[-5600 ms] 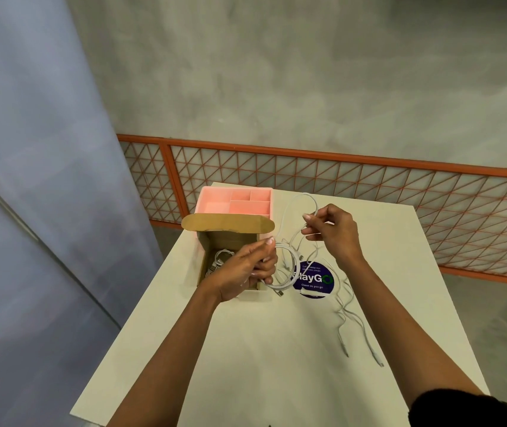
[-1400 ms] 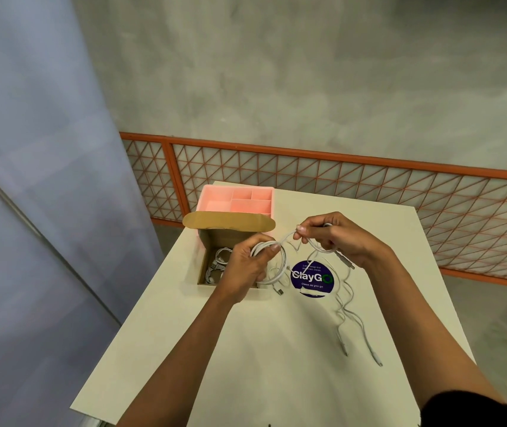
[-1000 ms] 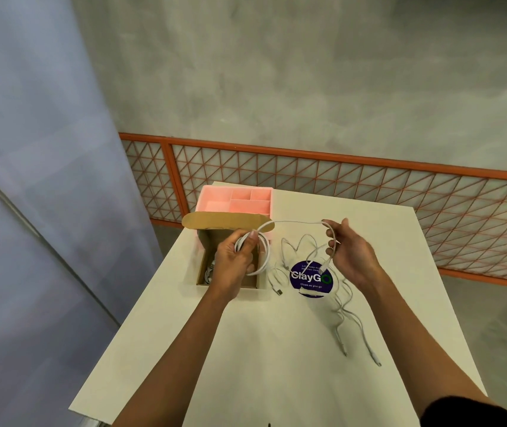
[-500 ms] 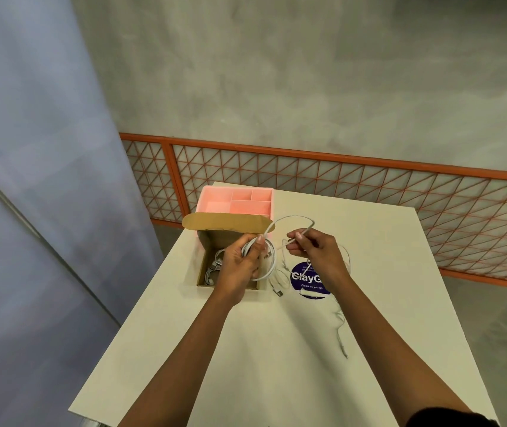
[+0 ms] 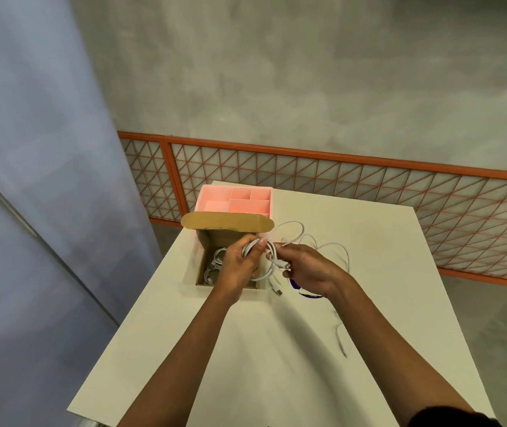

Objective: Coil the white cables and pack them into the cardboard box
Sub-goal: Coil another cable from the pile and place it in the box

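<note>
white cable [image 5: 268,272] half coiled, held just over the cardboard box [image 5: 224,237]
left hand [image 5: 240,263] has its fingers curled round the bundle of loops, right at the box's near right corner. right hand [image 5: 310,269] is just beside it, fingertips pinching the same cable close to a plug. slack trails off behind the right hand in a couple of big loops on the table [image 5: 277,349], and a loose cable end [image 5: 340,337] lies further toward the near edge. box is open, flap [image 5: 227,221] standing up at the back, with other coiled cables [image 5: 213,266] already lying inside. pink tray [image 5: 233,200] sits right behind the box, and a purple sticker [image 5: 307,295] peeks out under the right wrist.
</note>
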Action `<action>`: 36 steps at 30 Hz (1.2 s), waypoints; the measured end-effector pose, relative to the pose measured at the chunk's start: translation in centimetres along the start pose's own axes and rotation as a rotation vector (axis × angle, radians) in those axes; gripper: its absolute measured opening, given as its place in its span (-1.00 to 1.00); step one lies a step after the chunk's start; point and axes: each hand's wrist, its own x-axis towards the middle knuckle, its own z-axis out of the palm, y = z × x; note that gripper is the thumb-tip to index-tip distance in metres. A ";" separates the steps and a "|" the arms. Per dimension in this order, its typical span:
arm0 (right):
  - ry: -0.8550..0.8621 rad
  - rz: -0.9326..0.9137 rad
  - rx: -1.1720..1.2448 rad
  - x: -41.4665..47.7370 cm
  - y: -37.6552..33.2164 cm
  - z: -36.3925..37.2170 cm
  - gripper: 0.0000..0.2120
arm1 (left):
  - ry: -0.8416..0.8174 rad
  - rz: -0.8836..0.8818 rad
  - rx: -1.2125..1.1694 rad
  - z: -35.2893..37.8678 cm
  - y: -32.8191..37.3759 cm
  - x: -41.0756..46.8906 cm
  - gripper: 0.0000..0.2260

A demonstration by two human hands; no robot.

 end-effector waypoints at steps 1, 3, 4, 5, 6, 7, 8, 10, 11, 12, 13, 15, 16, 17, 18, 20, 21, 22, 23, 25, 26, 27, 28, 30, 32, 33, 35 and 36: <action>-0.013 -0.004 0.036 -0.1 0.0 0.1 -0.82 | -0.006 0.005 0.003 0.0 0.1 0.1 -0.72; -0.043 -0.002 0.162 -0.4 -0.2 0.2 -0.79 | -0.006 0.010 -0.008 -0.1 0.2 0.2 -0.81; -0.059 0.001 0.196 -0.5 -0.3 0.2 -0.77 | 0.000 0.012 -0.009 -0.2 0.3 0.3 -0.83; -0.069 -0.002 0.193 -0.7 -0.4 0.3 -0.77 | 0.004 0.016 -0.005 -0.3 0.3 0.3 -0.83; -0.070 -0.009 0.142 -0.7 -0.5 0.3 -0.79 | 0.003 0.024 -0.001 -0.3 0.4 0.3 -0.83; -0.061 -0.013 0.068 -0.7 -0.6 0.3 -0.83 | 0.004 0.031 0.010 -0.3 0.4 0.4 -0.83; -0.042 -0.018 -0.022 -0.5 -0.6 0.3 -0.85 | 0.005 0.036 0.023 -0.3 0.3 0.4 -0.84; 0.009 -0.022 -0.198 -0.4 -1.0 0.3 -0.80 | 0.017 0.044 0.049 -0.1 0.2 0.4 -0.86; 0.038 -0.020 -0.282 -0.5 -1.3 0.3 -0.81 | 0.035 0.055 0.085 0.0 0.1 0.4 -0.87; 0.062 -0.018 -0.358 -0.5 -1.5 0.3 -0.85 | 0.060 0.069 0.144 0.0 0.0 0.4 -0.87; 0.089 -0.016 -0.424 -0.5 -1.8 0.4 -0.90 | 0.086 0.082 0.213 0.1 -0.2 0.4 -0.87; 0.154 -0.007 -0.539 -0.7 -2.5 0.5 -0.85 | 0.134 0.092 0.305 0.3 -0.6 0.4 -0.85; 0.160 0.012 -0.592 -0.8 -2.9 0.4 -0.83 | 0.157 0.098 0.324 0.3 -0.8 0.3 -0.84; 0.138 0.043 -0.641 -1.0 -3.3 0.3 -0.83 | 0.177 0.112 0.327 0.3 -1.0 0.3 -0.83; 0.091 0.081 -0.687 -1.2 -3.8 0.3 -0.86 | 0.193 0.130 0.318 0.1 -1.2 0.3 -0.82; -0.016 0.125 -0.740 -1.7 -4.7 0.0 -0.95 | 0.214 0.138 0.303 -0.1 -1.6 0.5 -0.81; -0.052 0.106 -0.751 -2.0 -5.1 -0.1 -0.94 | 0.219 0.123 0.306 -0.2 -1.7 0.5 -0.82; -0.067 0.065 -0.749 -2.2 -5.6 -0.4 -0.88 | 0.224 0.105 0.310 -0.4 -1.9 0.5 -0.82; -0.065 0.015 -0.736 -2.4 -5.9 -0.6 -0.84 | 0.229 0.089 0.314 -0.5 -2.1 0.4 -0.82; -0.031 -0.076 -0.677 -2.9 -6.6 -0.8 -0.82 | 0.237 0.075 0.332 -0.7 -2.5 0.4 -0.80; -0.009 -0.110 -0.638 -3.1 -6.9 -1.0 -0.82 | 0.237 0.068 0.337 -0.8 -2.6 0.3 -0.79; 0.012 -0.136 -0.606 -3.3 -7.1 -1.1 -0.82 | 0.240 0.057 0.338 -0.8 -2.8 0.3 -0.78; 0.032 -0.157 -0.577 -3.4 -7.2 -1.2 -0.82 | 0.242 0.046 0.337 -0.8 -2.9 0.4 -0.78; 0.078 -0.191 -0.525 -3.6 -7.4 -1.4 -0.81 | 0.244 0.038 0.327 -0.8 -3.0 0.4 -0.77; 0.139 -0.229 -0.457 -3.9 -7.7 -1.9 -0.82 | 0.259 0.038 0.317 -1.0 -3.0 0.3 -0.77; 0.168 -0.245 -0.418 -4.1 -7.8 -2.1 -0.81 | 0.266 0.046 0.309 -1.2 -3.0 0.2 -0.78; 0.200 -0.270 -0.367 -4.5 -7.9 -2.9 -0.79 | 0.275 0.065 0.292 -1.6 -3.0 -0.1 -0.80; 0.200 -0.278 -0.355 -4.6 -7.8 -3.2 -0.77 | 0.287 0.065 0.287 -1.7 -2.9 -0.2 -0.80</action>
